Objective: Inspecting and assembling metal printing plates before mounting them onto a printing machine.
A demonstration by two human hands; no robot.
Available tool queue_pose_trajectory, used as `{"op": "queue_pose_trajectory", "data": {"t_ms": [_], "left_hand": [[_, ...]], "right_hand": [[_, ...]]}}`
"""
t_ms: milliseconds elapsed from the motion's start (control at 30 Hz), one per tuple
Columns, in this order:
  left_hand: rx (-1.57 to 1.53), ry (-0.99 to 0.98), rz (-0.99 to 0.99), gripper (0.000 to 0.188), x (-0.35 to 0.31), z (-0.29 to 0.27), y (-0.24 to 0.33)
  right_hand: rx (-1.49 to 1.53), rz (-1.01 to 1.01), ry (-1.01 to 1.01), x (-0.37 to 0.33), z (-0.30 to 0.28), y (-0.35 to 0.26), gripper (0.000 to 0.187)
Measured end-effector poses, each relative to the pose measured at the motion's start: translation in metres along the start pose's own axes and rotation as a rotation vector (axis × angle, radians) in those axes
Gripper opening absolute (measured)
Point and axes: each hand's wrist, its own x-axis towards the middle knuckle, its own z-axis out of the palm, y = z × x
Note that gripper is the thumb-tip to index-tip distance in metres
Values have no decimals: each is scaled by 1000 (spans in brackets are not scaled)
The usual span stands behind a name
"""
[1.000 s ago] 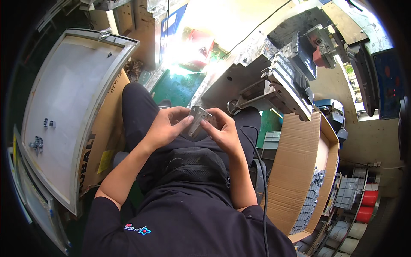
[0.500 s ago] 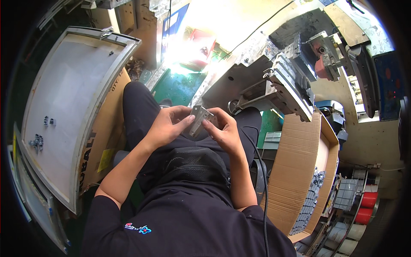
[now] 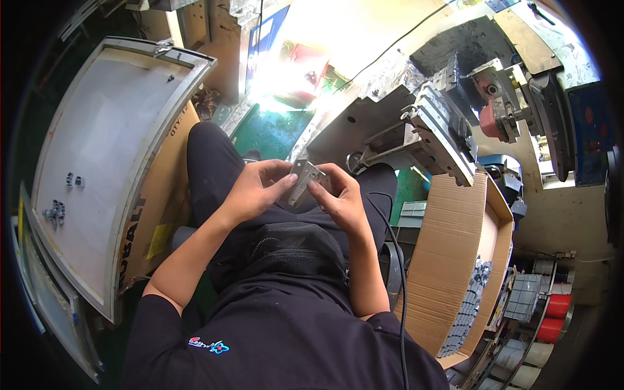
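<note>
Head view: the left hand and right hand both pinch a small flat grey metal bracket above the lap, fingers closed on it; an open cardboard box sits right of the grip.

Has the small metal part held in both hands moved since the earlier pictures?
No. The metal part sits between the left hand and right hand, over the lap, as far from the cardboard box as before.
</note>
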Motion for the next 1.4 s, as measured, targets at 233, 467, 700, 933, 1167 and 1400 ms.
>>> {"op": "queue_pose_trajectory", "data": {"t_ms": [233,467,700,933,1167,1400], "left_hand": [[-1,10,0,33,0,0,-1],[-9,-3,-5,31,1,0,0],[-25,8,24,29,2,0,-3],[-2,-2,-1,28,1,0,-1],[-5,-4,8,29,1,0,-3],[-29,-14,-8,29,1,0,-3]], "right_hand": [[-27,5,12,0,0,1,24],[-20,2,13,1,-1,2,26],[-10,16,-5,2,-1,3,26],[-1,7,13,1,0,3,26],[-4,27,9,-1,-1,2,26],[14,-14,20,-1,1,1,26]]}}
